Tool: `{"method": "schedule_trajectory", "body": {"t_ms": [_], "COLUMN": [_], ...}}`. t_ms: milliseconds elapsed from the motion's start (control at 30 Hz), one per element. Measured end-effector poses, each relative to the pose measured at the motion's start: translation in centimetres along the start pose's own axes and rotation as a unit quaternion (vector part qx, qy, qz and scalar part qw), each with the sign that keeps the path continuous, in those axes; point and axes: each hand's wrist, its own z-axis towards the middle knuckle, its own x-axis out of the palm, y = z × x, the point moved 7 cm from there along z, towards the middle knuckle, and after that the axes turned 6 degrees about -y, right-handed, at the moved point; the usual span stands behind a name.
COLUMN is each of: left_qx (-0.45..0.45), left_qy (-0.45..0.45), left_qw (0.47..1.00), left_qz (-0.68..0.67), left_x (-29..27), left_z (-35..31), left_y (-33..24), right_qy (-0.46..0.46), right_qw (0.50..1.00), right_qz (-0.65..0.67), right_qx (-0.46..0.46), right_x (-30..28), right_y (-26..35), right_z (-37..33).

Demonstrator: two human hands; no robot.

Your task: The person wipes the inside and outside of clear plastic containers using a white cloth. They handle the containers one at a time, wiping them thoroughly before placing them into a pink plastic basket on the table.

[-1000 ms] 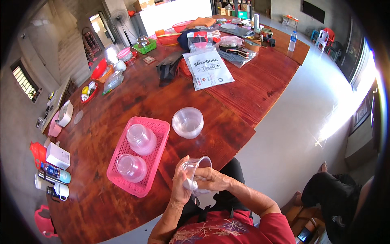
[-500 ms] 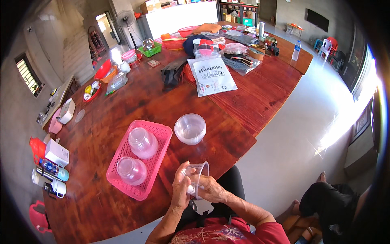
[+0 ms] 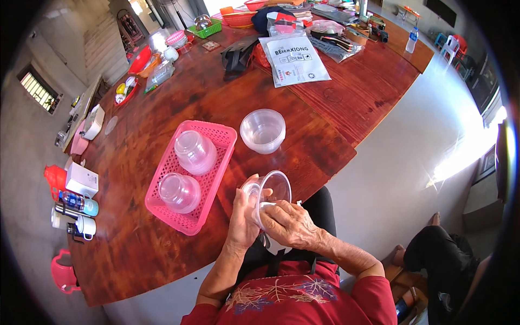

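Observation:
Over my lap, at the table's near edge, my left hand (image 3: pixel 245 219) is wrapped round a clear plastic bowl (image 3: pixel 278 187), tilted on its side with the mouth to the right. My right hand (image 3: pixel 291 223) is closed at the bowl's near rim, fingers reaching inside. A small white piece, which looks like cloth or tissue, shows by those fingers, mostly hidden. Beyond my hands stands a nested stack of clear bowls (image 3: pixel 262 131), mouths up. To the left, a pink perforated basket (image 3: pixel 193 226) bears clear plastic bowls (image 3: pixel 195 153) turned upside down in two groups.
On the brown wooden table (image 3: pixel 124 227) lies a white plastic bag (image 3: pixel 297 67), with baskets and packages farther back. Bottles and a white mug (image 3: pixel 85 226) line the left edge. At lower right another person's leg (image 3: pixel 441 254) shows beside the table.
The view has tipped downward, so the table appears higher. My right hand has shifted from the bowl's inside toward its near rim, and the bowl's mouth has turned a little.

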Motion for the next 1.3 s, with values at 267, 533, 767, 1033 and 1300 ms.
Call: {"method": "schedule_trajectory", "body": {"t_ms": [267, 533, 767, 1033, 1300], "left_qx": [0.136, 0.013, -0.104, -0.154, -0.104], "left_qy": [0.020, 0.022, 0.019, -0.012, 0.021], "left_qw": [0.989, 1.000, 0.993, 0.985, 0.993], "left_qz": [0.062, -0.016, -0.049, -0.072, -0.046], "left_x": [1.3, 0.0, 0.3, 1.0, -0.2], "left_z": [-0.7, -0.6, -0.8, -1.0, -0.8], "left_y": [-1.4, 0.6, 2.3, 1.6, 2.0], "right_qy": [0.039, 0.170, 0.077, 0.054, 0.227], "right_qw": [0.943, 0.943, 0.996, 0.997, 0.960], "right_qz": [0.295, 0.255, -0.034, -0.010, 0.095], "right_qx": [0.147, 0.133, -0.013, -0.047, 0.132], "right_x": [0.3, 2.2, 0.1, 0.1, 2.3], "right_y": [-0.7, -3.1, -4.2, -4.3, -3.3], "right_z": [0.3, -1.2, 0.7, 3.1, -0.2]}}
